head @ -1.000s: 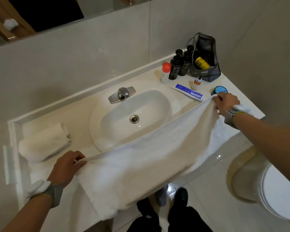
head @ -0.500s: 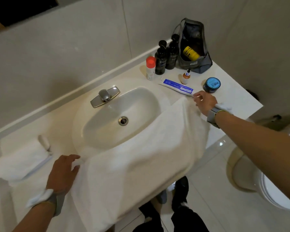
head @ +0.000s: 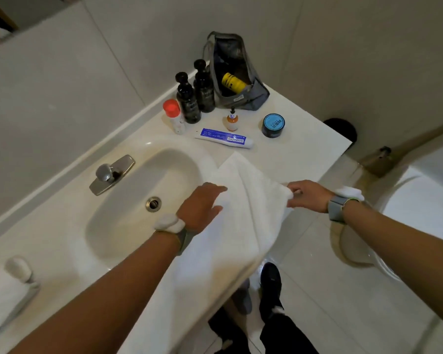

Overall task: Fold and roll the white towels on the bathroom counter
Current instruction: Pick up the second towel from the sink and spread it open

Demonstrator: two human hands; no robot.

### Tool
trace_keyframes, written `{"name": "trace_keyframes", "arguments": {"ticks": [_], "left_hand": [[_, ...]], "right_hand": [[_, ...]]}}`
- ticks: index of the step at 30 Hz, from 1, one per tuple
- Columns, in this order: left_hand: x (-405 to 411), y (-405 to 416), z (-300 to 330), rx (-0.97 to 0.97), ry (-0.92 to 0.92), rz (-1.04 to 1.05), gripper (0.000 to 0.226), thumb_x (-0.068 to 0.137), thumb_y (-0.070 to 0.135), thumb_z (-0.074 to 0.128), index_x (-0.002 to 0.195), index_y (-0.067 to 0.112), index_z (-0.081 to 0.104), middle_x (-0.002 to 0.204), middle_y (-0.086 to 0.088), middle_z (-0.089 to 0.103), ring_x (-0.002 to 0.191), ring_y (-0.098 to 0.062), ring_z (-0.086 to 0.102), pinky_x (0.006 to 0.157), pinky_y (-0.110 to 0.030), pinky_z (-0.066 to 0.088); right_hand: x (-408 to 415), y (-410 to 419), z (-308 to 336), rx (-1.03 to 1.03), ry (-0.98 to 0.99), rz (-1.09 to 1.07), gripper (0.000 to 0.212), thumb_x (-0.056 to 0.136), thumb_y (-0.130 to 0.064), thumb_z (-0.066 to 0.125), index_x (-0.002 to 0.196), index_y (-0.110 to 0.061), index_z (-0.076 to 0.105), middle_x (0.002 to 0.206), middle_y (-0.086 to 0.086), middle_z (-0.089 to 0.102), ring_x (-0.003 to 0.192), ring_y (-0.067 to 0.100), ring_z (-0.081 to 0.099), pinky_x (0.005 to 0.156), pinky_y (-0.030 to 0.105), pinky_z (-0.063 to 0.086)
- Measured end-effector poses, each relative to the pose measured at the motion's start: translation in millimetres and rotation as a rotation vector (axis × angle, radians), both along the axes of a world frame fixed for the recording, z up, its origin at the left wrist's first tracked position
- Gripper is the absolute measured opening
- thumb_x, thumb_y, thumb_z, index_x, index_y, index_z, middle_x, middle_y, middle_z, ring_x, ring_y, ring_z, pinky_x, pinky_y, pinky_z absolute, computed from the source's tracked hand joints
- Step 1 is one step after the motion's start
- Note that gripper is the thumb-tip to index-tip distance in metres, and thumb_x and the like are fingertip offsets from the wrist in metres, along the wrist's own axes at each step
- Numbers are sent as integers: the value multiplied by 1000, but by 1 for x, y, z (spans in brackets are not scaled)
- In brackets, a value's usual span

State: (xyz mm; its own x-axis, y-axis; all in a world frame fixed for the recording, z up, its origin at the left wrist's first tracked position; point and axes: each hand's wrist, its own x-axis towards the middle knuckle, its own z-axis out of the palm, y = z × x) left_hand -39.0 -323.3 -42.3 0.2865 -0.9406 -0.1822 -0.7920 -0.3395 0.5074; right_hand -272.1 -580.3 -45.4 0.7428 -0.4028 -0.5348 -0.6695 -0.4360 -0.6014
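Observation:
A white towel (head: 241,226) lies over the counter's front edge just right of the sink, its far corner pointing at the toothpaste and its lower part hanging toward the floor. My left hand (head: 202,206) rests flat on the towel's left side, fingers spread. My right hand (head: 308,195) pinches the towel's right edge between thumb and fingers. A second white towel (head: 3,300), rolled, lies on the counter at the far left.
The sink basin (head: 128,200) and faucet (head: 108,173) are left of the towel. Behind it lie a toothpaste tube (head: 225,138), a blue-lidded jar (head: 273,125), a dropper bottle (head: 232,120), dark bottles (head: 188,98) and a grey toiletry bag (head: 235,72). A toilet (head: 420,213) stands at the right.
The towel has gone from stretched wide across the sink front to gathered at the right. My left hand crossed from the left counter onto the towel; my right hand drew back toward the front edge.

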Motion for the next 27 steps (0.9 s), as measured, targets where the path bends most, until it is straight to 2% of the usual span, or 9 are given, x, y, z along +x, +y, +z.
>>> {"name": "trace_keyframes", "arguments": {"ticks": [2,6,8,10,13,17,21,24,27], "left_hand": [[9,-36,-4,11,-6,21,55,93,26,61,144,13,47,138,-13,53,128,-30,50,112,-40,36],[25,-106,-12,198,-35,121,59,95,33,57,149,18,37,138,-17,50,125,-33,50,109,-43,38],[30,-132,-19,267,-41,137,61,95,38,56,150,21,33,141,-16,48,128,-34,49,110,-44,38],[31,-151,-25,310,-44,142,63,95,41,57,150,21,32,142,-16,48,130,-34,48,111,-44,38],[34,-170,-34,348,-46,193,64,92,42,60,147,21,35,141,-15,49,129,-33,49,111,-43,38],[39,-183,-39,352,11,306,54,89,34,65,137,17,47,134,-13,58,122,-32,55,106,-39,43],[36,-188,-30,311,-105,188,31,97,25,52,120,7,63,125,-15,64,116,-32,58,98,-34,43],[38,-182,-12,228,-126,139,35,103,31,39,114,7,61,110,-13,68,101,-31,63,87,-34,45],[44,-178,8,220,-14,153,30,101,31,39,104,13,62,87,-4,75,78,-20,67,72,-29,47]], "right_hand": [[0,0,2,57,-60,-47,22,85,-22,74,90,-6,61,88,10,67,80,20,58,73,33,47],[-8,-4,3,98,-68,-157,21,89,-24,70,94,-8,56,78,-4,63,70,15,58,59,23,48],[-14,-9,-2,188,-72,-264,23,90,-22,69,98,-4,56,83,6,69,73,25,68,59,36,60],[-19,-13,-5,215,-67,-319,24,91,-23,68,100,-3,58,88,12,71,78,35,71,64,49,62],[-24,-18,-8,204,-61,-366,23,91,-25,68,100,-4,62,92,17,72,79,43,70,66,53,61],[-31,-23,-12,187,6,-389,25,90,-27,70,98,-3,64,97,22,70,69,39,70,63,45,63],[-39,-21,-15,163,39,-400,28,89,-28,71,96,-2,65,97,24,68,57,26,65,53,32,60],[-45,-15,-14,128,55,-399,23,90,-28,69,88,-6,65,85,18,66,52,22,62,49,29,57],[-53,-7,-11,75,54,-414,28,91,-32,67,87,-4,64,73,8,57,51,21,62,49,29,57]]}}
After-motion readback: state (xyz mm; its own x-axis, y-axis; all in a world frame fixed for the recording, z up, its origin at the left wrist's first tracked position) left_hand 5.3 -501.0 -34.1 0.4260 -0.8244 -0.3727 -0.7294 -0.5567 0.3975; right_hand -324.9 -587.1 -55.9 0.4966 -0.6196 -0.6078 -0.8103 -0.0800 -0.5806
